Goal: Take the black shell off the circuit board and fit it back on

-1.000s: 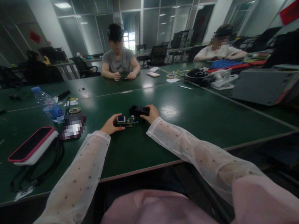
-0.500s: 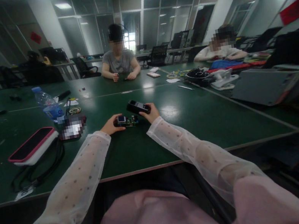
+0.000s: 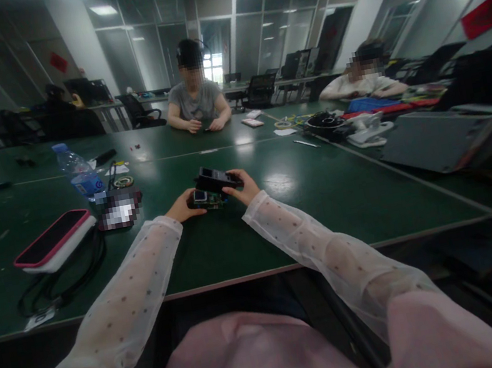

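Note:
My left hand (image 3: pixel 185 207) is closed around the left end of a green circuit board (image 3: pixel 213 200) with a small screen (image 3: pixel 201 197), held just above the green table. Thumb and fingers of my right hand (image 3: pixel 245 188) grip the right end of a black plastic casing (image 3: pixel 214 179). The casing is tilted and sits over the board's far edge, hiding part of it. Whether the two parts touch I cannot tell.
To the left are a water bottle (image 3: pixel 81 175), a pink-rimmed case (image 3: pixel 56 239) with a black cord, and a blurred-out flat object (image 3: pixel 120 208). A grey box (image 3: pixel 433 141) and cables (image 3: pixel 325 122) lie right. Two people sit across the green table (image 3: pixel 220 252).
My right hand has brought the black casing left and down, over the circuit board. My left hand stays in place with the board.

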A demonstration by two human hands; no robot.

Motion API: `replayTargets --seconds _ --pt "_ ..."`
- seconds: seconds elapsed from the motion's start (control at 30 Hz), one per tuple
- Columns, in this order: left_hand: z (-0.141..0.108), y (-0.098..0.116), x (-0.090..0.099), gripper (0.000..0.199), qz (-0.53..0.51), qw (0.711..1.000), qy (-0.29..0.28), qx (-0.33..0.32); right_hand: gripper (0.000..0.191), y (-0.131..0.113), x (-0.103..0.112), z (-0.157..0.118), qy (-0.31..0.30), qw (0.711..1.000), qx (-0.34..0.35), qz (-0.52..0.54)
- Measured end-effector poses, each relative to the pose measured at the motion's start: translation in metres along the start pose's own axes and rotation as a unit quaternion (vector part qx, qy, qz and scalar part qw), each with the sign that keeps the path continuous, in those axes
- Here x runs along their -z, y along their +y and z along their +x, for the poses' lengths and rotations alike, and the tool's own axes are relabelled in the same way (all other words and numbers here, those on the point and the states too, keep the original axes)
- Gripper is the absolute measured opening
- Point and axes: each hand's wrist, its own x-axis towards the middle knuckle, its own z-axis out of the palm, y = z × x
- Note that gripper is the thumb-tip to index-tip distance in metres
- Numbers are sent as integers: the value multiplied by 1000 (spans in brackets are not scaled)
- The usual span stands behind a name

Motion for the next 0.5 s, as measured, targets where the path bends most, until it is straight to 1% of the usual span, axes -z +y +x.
replayTargets --seconds 0.13,0.23,0.37,0.5 --pt "0 0 -3 71 -17 1000 1 -14 58 -1 -4 -3 -43 998 29 -18" --pt "0 0 -5 70 -13 1000 14 -11 55 2 -4 -4 -50 997 45 -31" --pt "0 0 -5 69 -3 1000 17 -9 52 3 -5 -4 -54 997 45 -39" --pt "-1 2 -5 74 15 1000 27 -1 50 5 -9 -6 -69 996 34 -44"
